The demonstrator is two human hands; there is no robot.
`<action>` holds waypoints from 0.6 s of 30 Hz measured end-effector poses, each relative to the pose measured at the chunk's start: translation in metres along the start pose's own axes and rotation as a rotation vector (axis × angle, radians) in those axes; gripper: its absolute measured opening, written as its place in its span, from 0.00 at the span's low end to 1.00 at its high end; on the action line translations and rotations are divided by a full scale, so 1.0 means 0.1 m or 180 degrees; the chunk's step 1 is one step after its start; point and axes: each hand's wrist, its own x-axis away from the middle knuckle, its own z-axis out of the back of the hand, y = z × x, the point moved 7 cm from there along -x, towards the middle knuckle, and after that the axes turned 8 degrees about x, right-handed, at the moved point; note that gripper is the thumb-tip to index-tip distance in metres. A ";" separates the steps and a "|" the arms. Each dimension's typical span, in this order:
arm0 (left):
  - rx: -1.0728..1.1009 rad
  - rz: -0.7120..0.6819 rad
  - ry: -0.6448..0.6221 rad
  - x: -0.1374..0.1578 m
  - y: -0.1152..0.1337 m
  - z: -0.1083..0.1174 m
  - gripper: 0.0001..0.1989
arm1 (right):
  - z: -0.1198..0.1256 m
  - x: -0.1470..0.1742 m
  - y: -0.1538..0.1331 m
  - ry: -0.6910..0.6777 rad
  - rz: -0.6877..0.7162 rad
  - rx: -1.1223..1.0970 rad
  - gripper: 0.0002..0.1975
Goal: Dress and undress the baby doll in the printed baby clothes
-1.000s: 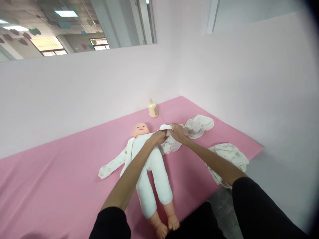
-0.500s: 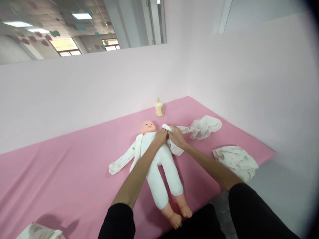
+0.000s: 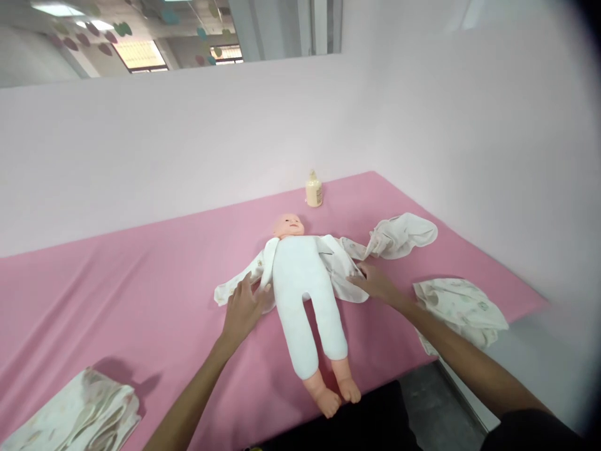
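Observation:
A baby doll with a white cloth body lies on its back on a pink-covered table. Under and around it is a white printed baby shirt, its front spread apart and its sleeves out to both sides. My left hand, fingers spread, is beside the left sleeve and touches the shirt's edge. On the other side, my right hand has its fingers closed on the edge of the shirt's right front panel. The doll's bare feet point toward me.
A cream pump bottle stands near the wall behind the doll's head. White cloth lies crumpled beyond the right sleeve. Printed cloth sits at the table's right edge, and folded cloth at the near left.
My hands were together at the shirt by the doll's chest; now they are apart, one on each side. The shirt's right front panel now lies spread outward. The view has shifted slightly.

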 end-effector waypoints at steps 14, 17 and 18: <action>0.0885 -0.0310 -0.0065 0.39 0.56 0.03 0.16 | -0.34 0.14 -1.32 -0.0115 0.1067 0.0111 0.07; 0.0870 -0.0412 -0.0526 0.43 0.65 -0.10 0.17 | -0.26 0.09 -1.36 -0.0043 0.1259 0.0317 0.09; 0.0983 -0.0322 -0.0556 0.40 0.64 -0.12 0.20 | -0.20 0.01 -1.33 0.0014 0.1131 0.0220 0.12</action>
